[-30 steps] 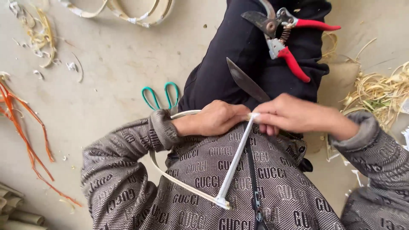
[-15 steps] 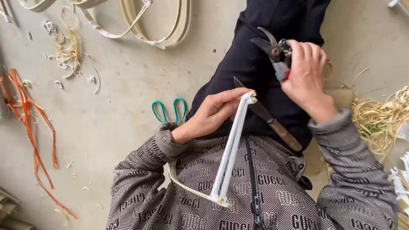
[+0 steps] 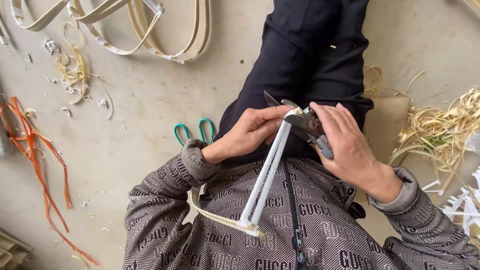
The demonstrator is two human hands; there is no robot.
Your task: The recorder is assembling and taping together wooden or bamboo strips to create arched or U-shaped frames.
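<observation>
The left hand (image 3: 250, 132) is closed around the upper end of a pair of pale, flat bamboo strips (image 3: 265, 175) bound in white, holding them steep and slanted over the lap so their top end meets the tool; their lower end rests near the chest, where a further strip bends off to the left. The right hand (image 3: 345, 145) grips a pair of grey metal pruning shears (image 3: 307, 122), blades set at the strips' tip, seemingly to trim it. The shears' handles are covered by the palm, so their colour is hidden. Green-handled scissors (image 3: 192, 132) lie on the concrete floor (image 3: 130, 130) just left of the wrist, blades hidden by the sleeve. Curved bamboo hoops (image 3: 150, 30) at far left are cut off.
</observation>
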